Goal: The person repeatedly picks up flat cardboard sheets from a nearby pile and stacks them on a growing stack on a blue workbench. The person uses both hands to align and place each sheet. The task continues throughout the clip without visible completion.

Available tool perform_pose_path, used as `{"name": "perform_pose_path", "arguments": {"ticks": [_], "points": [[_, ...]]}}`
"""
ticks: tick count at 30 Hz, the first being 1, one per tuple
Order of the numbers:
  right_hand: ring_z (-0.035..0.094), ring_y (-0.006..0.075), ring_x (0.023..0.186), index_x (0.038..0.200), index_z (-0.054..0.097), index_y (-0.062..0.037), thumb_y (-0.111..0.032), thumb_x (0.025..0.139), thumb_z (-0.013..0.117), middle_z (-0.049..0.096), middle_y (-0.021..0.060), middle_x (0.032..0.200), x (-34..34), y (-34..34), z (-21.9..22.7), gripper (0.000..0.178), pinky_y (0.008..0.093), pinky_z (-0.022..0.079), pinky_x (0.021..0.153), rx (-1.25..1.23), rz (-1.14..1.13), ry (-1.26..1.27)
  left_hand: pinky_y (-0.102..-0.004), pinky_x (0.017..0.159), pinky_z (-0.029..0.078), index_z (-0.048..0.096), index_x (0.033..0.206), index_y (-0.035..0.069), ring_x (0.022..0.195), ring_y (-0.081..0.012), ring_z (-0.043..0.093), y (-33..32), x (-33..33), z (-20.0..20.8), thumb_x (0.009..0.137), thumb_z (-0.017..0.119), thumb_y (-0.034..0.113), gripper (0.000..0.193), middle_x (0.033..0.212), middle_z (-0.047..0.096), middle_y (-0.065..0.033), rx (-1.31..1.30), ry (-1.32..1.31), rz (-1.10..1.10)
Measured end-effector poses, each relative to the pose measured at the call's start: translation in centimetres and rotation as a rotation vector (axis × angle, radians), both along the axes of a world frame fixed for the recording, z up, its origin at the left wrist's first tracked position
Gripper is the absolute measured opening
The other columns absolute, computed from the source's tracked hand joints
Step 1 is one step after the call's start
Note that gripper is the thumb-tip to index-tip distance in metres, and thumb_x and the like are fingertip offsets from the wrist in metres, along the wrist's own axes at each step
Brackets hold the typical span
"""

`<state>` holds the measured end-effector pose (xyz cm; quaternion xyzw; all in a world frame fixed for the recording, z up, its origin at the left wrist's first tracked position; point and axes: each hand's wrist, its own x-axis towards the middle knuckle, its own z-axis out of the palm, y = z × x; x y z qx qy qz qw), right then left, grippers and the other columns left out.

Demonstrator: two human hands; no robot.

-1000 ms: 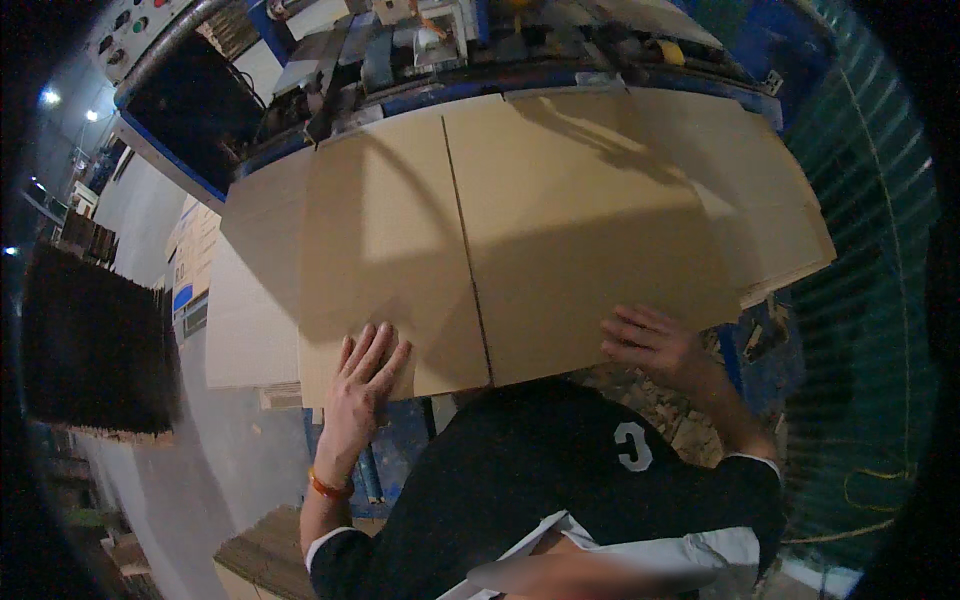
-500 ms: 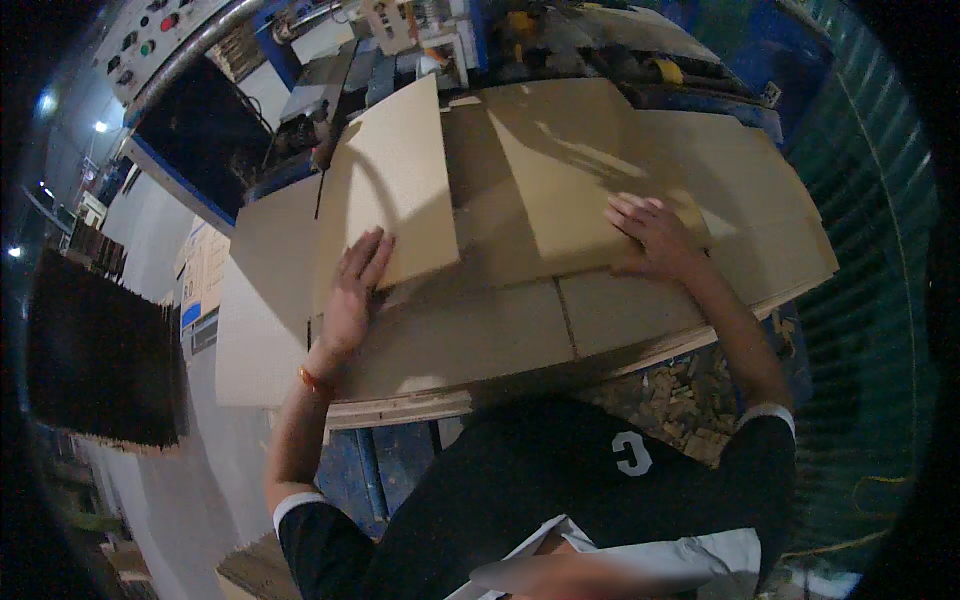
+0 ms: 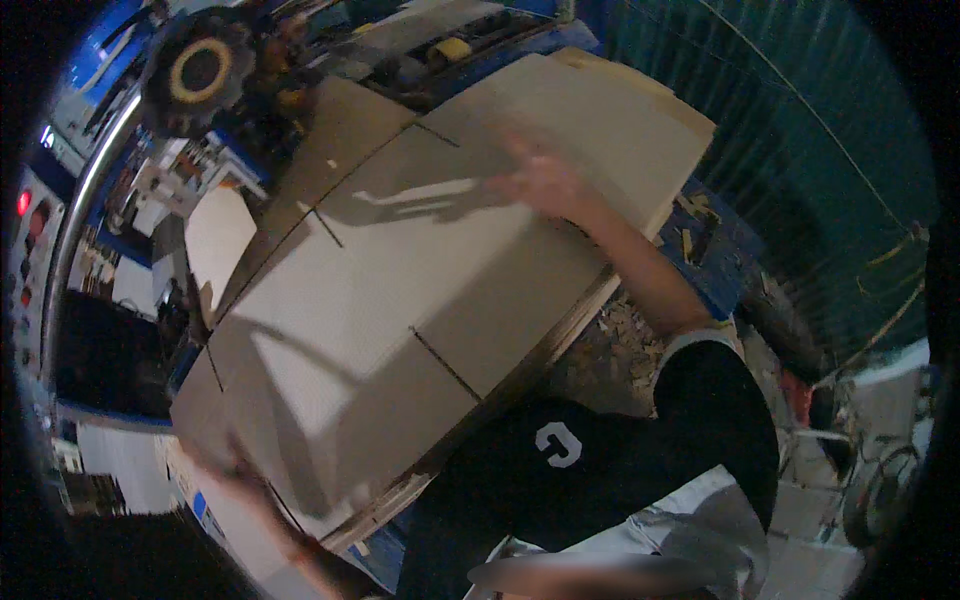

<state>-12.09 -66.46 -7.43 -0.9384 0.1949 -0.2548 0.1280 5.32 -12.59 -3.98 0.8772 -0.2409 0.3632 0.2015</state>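
A large slotted cardboard sheet (image 3: 350, 290) lies flat in front of me, slanting from lower left to upper right. My right hand (image 3: 550, 182), blurred by motion, is over its right half with fingers spread, casting a forked shadow; whether it touches the board cannot be told. By the sheet's lower left end is my left hand (image 3: 225, 465), its fingers too smeared to read. Beyond the far edge, a pale cardboard piece (image 3: 220, 238) and a browner cardboard panel (image 3: 345, 135) extend toward the machine.
A blue-framed machine (image 3: 235, 165) with a dark round wheel (image 3: 200, 75) stands at far left, beside a metal rail (image 3: 75, 220) and control panel (image 3: 35, 225). Cardboard scraps (image 3: 615, 350) lie below the near edge. A green corrugated wall (image 3: 800, 150) borders the right.
My view has turned right. Both hands have left the two panels they rested on and moved apart toward the sheet's ends. Those panels no longer cover the sheet's middle.
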Motion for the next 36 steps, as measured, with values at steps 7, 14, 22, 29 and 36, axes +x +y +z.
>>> {"name": "perform_pose_path", "arguments": {"ticks": [7, 14, 22, 29, 36], "points": [[0.019, 0.0385, 0.132, 0.135, 0.027, 0.0034, -0.062, 0.083, 0.040, 0.021, 0.0262, 0.141, -12.0, -5.8, -6.3, 0.084, 0.0439, 0.016, 0.108, 0.255, -1.055, -0.095, -0.0388, 0.095, 0.040, 0.037, 0.131, 0.003, 0.119, -0.0319, 0.042, 8.3, -4.6, -8.8, 0.084, 0.061, 0.025, 0.058, 0.133, 0.039, -0.0194, -0.614, 0.298, 0.402], [0.017, 0.0380, 0.133, 0.132, 0.035, 0.0021, -0.058, 0.083, 0.044, 0.028, 0.0266, 0.138, -11.7, -7.4, -6.1, 0.078, 0.0429, 0.015, 0.108, 0.114, -0.989, -0.374, -0.0365, 0.092, 0.043, 0.037, 0.134, 0.009, 0.119, -0.0304, 0.043, 12.8, -4.2, -9.1, 0.085, 0.059, 0.030, 0.057, 0.136, 0.036, -0.0174, -0.793, 0.372, 0.460], [0.053, 0.0285, 0.098, 0.115, 0.048, 0.0031, -0.019, 0.074, 0.066, 0.052, 0.0190, 0.114, -11.7, -12.0, 2.2, 0.050, 0.0370, 0.041, 0.086, 0.207, -0.472, -0.903, -0.0414, 0.102, 0.031, 0.024, 0.138, 0.002, 0.123, -0.0307, 0.037, 15.6, -6.4, -0.5, 0.082, 0.060, 0.039, 0.076, 0.138, 0.032, -0.0194, -0.755, 0.247, 0.473], [0.057, 0.0217, 0.084, 0.110, 0.048, 0.0052, -0.010, 0.073, 0.064, 0.058, 0.0133, 0.100, -10.0, -14.8, 11.0, 0.043, 0.0334, 0.045, 0.074, 0.096, -0.521, -0.759, -0.0362, 0.088, 0.040, 0.039, 0.118, -0.010, 0.098, -0.0244, 0.051, 15.8, -3.4, 1.0, 0.079, 0.064, 0.017, 0.053, 0.110, 0.051, -0.0191, -1.091, 0.053, 0.226], [0.059, 0.0227, 0.080, 0.109, 0.050, 0.0073, -0.002, 0.071, 0.063, 0.058, 0.0149, 0.106, -3.9, -15.7, 17.0, 0.041, 0.0345, 0.047, 0.071, 0.588, -0.561, -1.253, -0.0408, 0.093, 0.040, 0.023, 0.132, -0.013, 0.123, -0.0374, 0.035, 13.4, -3.1, 1.5, 0.077, 0.063, 0.047, 0.091, 0.133, 0.029, -0.0331, -0.428, 0.131, 1.062]]}}
